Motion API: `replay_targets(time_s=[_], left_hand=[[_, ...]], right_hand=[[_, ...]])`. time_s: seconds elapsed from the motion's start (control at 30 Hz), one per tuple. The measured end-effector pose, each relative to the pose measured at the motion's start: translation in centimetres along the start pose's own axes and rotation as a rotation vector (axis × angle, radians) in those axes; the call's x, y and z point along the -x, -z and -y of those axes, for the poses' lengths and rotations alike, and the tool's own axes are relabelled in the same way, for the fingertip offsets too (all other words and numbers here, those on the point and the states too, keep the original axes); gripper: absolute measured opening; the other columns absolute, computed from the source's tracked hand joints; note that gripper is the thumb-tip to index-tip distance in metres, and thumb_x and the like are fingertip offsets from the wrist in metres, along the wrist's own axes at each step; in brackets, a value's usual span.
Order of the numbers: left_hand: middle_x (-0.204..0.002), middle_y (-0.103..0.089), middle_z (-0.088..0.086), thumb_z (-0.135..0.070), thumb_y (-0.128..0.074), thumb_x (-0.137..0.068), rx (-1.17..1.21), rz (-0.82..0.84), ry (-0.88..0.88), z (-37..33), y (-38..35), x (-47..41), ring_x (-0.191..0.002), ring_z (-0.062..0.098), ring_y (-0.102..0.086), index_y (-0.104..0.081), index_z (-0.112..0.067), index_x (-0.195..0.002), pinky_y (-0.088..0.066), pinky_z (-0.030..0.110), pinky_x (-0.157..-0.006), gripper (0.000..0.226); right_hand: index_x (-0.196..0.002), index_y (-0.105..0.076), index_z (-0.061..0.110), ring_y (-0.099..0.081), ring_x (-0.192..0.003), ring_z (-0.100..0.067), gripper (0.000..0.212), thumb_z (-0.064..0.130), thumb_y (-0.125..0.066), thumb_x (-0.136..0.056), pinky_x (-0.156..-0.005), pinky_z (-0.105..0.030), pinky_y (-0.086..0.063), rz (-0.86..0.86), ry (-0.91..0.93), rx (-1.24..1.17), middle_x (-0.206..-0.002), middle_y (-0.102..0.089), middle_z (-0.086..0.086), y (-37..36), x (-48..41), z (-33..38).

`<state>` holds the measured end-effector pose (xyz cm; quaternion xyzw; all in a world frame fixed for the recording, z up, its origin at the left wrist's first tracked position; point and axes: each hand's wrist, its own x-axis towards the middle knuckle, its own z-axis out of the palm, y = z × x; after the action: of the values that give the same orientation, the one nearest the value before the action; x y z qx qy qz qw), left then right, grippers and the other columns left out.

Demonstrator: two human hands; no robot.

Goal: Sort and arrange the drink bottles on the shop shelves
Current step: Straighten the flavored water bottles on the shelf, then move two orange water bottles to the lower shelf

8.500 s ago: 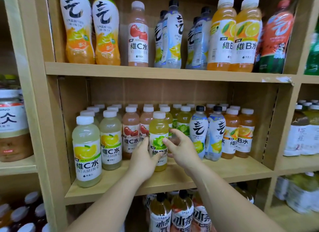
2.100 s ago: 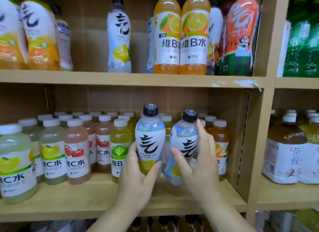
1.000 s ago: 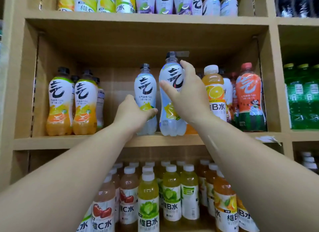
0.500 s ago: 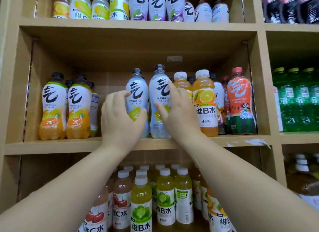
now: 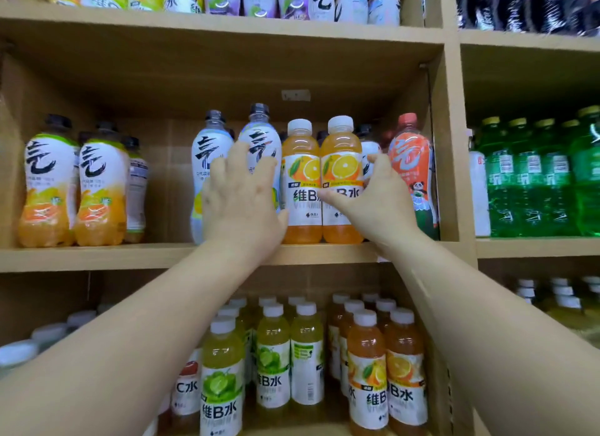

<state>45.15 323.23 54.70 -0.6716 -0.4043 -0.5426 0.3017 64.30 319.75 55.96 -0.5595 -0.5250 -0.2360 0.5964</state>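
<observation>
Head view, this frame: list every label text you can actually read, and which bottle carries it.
"维B" over "VITAMI": left orange-juice bottle, middle shelf.
"维B水": lime-label bottle, lower shelf.
"B水": second lime bottle.
"C水": red-label bottle.
"维B", "B水": lower orange bottles.
Large brush character: white sparkling bottles.
Fine print, top-shelf labels and green bottles: unreadable.

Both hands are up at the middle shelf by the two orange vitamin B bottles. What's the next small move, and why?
Probably close the right hand around the right orange bottle and slide the pair leftward: the right hand already curls around it, while the left hand rests open on the white bottles.
</observation>
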Motion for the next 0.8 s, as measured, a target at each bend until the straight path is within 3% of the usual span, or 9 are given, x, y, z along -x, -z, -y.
replay_targets(time_s=[0.2, 0.3, 0.5, 0.63, 0.8], left_hand=[[-0.153, -0.029, 0.008, -0.042, -0.076, -0.084, 0.14, 0.054, 0.083, 1.1, -1.1, 0.9, -0.129, 0.036, -0.048, -0.041, -0.03, -0.146, -0.049, 0.048, -0.098, 0.073], [-0.154, -0.027, 0.007, -0.043, -0.073, -0.088, 0.106, 0.094, 0.129, 0.9, -1.0, 1.0, -0.13, 0.034, -0.047, -0.04, -0.029, -0.147, -0.047, 0.046, -0.097, 0.069], [-0.135, -0.043, 0.007, -0.044, -0.071, -0.089, 0.08, 0.035, 0.058, 0.1, -0.8, 0.8, -0.109, 0.031, -0.057, -0.053, -0.019, -0.136, -0.045, 0.038, -0.078, 0.056], [-0.124, -0.054, 0.006, -0.052, -0.067, -0.089, 0.194, 0.066, 0.027, -2.9, -1.3, -0.8, -0.109, 0.03, -0.059, -0.053, -0.015, -0.13, -0.049, 0.039, -0.083, 0.057], [-0.121, -0.055, 0.013, -0.056, -0.07, -0.085, 0.095, 0.144, 0.093, -5.6, -2.2, -2.9, -0.109, 0.036, -0.062, -0.045, -0.009, -0.13, -0.049, 0.04, -0.08, 0.07]], right_hand=[[-0.119, -0.05, 0.023, -0.067, -0.097, -0.019, 0.071, 0.068, -0.078, -0.071, -0.079, -0.041, -0.059, 0.067, -0.035, 0.08, -0.106, -0.066, 0.003, -1.0, -0.1, -0.6], [-0.115, -0.053, 0.025, -0.066, -0.093, -0.019, 0.062, 0.067, -0.073, -0.075, -0.078, -0.044, -0.059, 0.013, -0.016, 0.057, -0.101, -0.066, 0.004, -0.3, 0.2, -0.8], [-0.121, -0.054, 0.031, -0.063, -0.088, -0.004, 0.063, 0.061, -0.08, -0.073, -0.076, -0.033, -0.056, -0.088, 0.036, -0.117, -0.098, -0.062, 0.015, 4.7, 2.2, -1.5], [-0.119, -0.052, 0.034, -0.059, -0.086, 0.007, 0.061, 0.059, -0.081, -0.071, -0.067, -0.019, -0.047, -0.103, 0.063, -0.192, -0.094, -0.059, 0.024, 7.1, 3.4, -1.9], [-0.113, -0.046, 0.04, -0.057, -0.081, 0.009, 0.06, 0.064, -0.08, -0.069, -0.066, -0.017, -0.045, -0.09, 0.089, -0.157, -0.089, -0.054, 0.029, 7.4, 3.8, -1.9]])
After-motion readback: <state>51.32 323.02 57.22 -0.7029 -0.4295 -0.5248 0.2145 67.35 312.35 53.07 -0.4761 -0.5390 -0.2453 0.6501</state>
